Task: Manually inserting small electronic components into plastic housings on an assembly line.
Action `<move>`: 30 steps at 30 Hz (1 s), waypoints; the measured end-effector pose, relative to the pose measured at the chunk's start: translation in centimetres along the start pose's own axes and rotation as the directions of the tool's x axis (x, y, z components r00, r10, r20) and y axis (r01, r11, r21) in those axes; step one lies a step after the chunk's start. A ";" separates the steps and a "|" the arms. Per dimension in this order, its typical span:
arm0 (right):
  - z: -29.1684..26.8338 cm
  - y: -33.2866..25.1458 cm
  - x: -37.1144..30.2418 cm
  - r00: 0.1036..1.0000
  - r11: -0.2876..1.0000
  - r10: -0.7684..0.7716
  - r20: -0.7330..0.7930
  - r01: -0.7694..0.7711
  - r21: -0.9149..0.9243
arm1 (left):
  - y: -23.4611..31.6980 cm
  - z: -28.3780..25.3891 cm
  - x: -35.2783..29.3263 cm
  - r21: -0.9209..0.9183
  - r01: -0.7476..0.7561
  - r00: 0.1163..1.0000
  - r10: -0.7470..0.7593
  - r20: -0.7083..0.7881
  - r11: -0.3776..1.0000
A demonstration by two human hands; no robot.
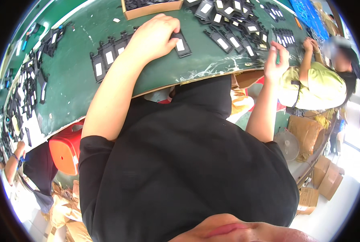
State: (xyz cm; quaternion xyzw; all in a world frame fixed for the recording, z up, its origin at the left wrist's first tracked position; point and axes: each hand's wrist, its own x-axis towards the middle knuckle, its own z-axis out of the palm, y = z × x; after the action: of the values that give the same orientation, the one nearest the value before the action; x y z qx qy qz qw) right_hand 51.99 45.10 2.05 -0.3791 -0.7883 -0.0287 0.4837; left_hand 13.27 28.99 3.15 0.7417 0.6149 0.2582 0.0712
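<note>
My left hand [155, 37] reaches over the green table, fingers curled. Thumb and forefinger are at the edge of a flat black plastic piece [181, 44] with a white label, gripping it. Left of that hand, several like black pieces [109, 56] stand side by side in a row, partly hidden by my forearm. My right hand [277, 61] is raised near the table's front edge, fingers bent and apart, with nothing plainly in it. Nearest to it lie more labelled black pieces [249, 51], next to a heap of black pieces [236, 12].
An open cardboard box [153, 11] of black parts stands at the far side. Further black parts [26, 88] cover the table's left end. A co-worker in yellow [313, 82] sits at right; another person's hand [20, 149] shows at left, near a red stool [65, 151].
</note>
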 end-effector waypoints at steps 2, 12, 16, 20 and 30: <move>0.8 -3.2 -0.7 0.975 0.877 0.220 -0.007 -0.195 0.439 | 0.2 0.1 0.1 -0.004 -0.005 1.000 0.005 -0.008 1.000; 7.6 -17.6 -0.9 0.718 0.488 0.187 0.671 -0.660 0.571 | 2.2 -1.7 0.4 0.039 -0.011 1.000 0.011 0.001 0.999; 10.3 -16.4 -2.1 0.812 0.533 0.053 0.581 -0.516 0.671 | 1.9 -1.5 0.4 0.042 -0.014 0.998 0.011 0.056 0.999; 10.4 -16.5 -2.3 0.790 0.536 0.073 0.609 -0.546 0.644 | 1.1 -0.5 -0.6 0.119 -0.183 0.962 0.202 -0.183 0.976; 10.0 -17.1 -2.5 0.760 0.577 0.131 0.637 -0.581 0.574 | 2.0 -1.4 0.2 0.063 -0.008 0.998 0.004 0.067 0.998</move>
State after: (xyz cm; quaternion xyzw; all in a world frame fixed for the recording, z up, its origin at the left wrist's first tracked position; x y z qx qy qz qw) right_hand 34.47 35.61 0.30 -0.2964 -0.7306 0.5043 0.3523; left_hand 14.41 28.42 5.25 0.7538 0.6177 0.2139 0.0674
